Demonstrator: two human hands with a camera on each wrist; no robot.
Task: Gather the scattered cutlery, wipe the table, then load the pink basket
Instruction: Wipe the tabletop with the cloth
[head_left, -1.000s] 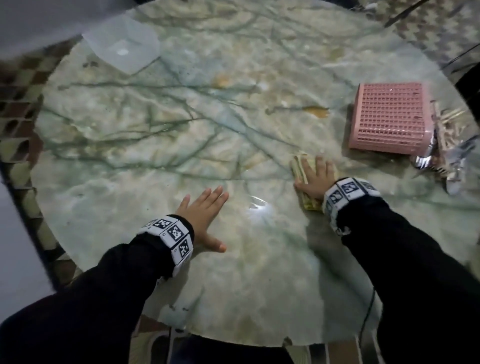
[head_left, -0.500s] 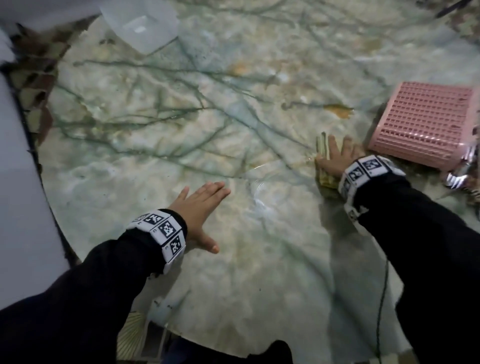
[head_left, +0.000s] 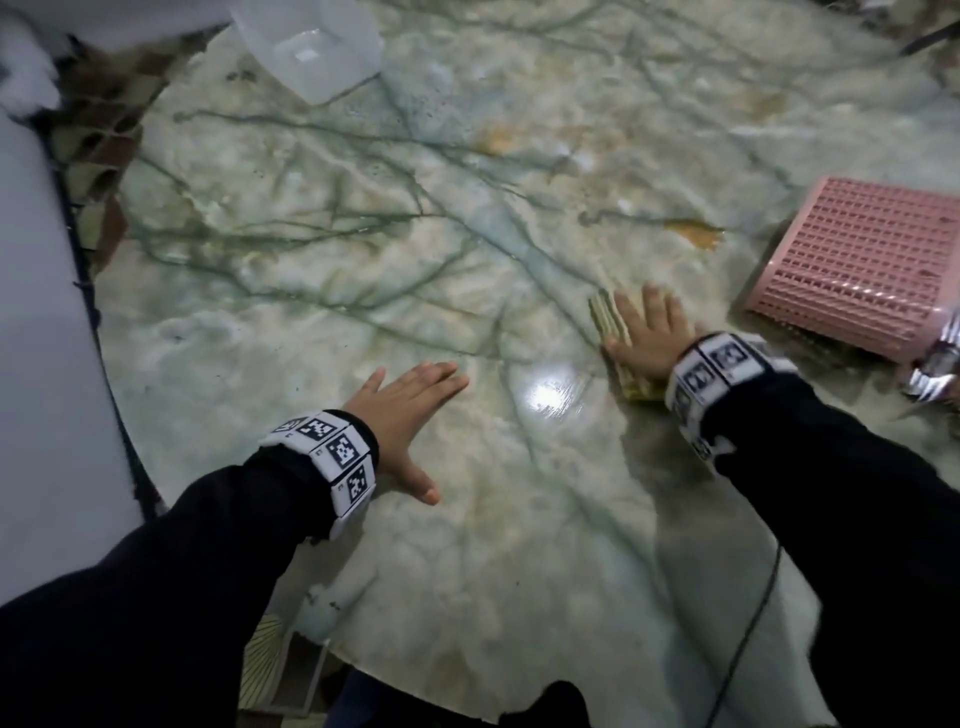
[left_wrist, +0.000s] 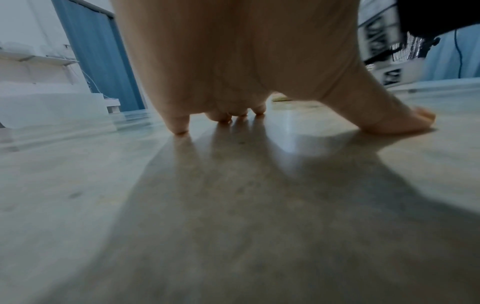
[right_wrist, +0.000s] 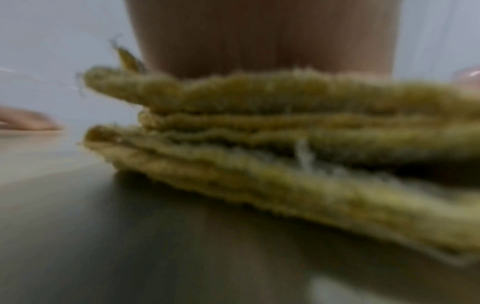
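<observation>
Cloth leftward, flat beneath right hand

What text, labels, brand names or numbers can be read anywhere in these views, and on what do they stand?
No readable text in any view.
White wristbands on the left hand and right hand: black-and-white square code markers only, no letters or digits.
Pink slatted plastic basket: no label visible.
Folded yellow-green cloth: blurred, no print seen.
Clear plastic container: no marking legible.

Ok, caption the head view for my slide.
Right hand presses a folded yellow cloth flat on the marble table beside the pink basket; left hand braces.
</observation>
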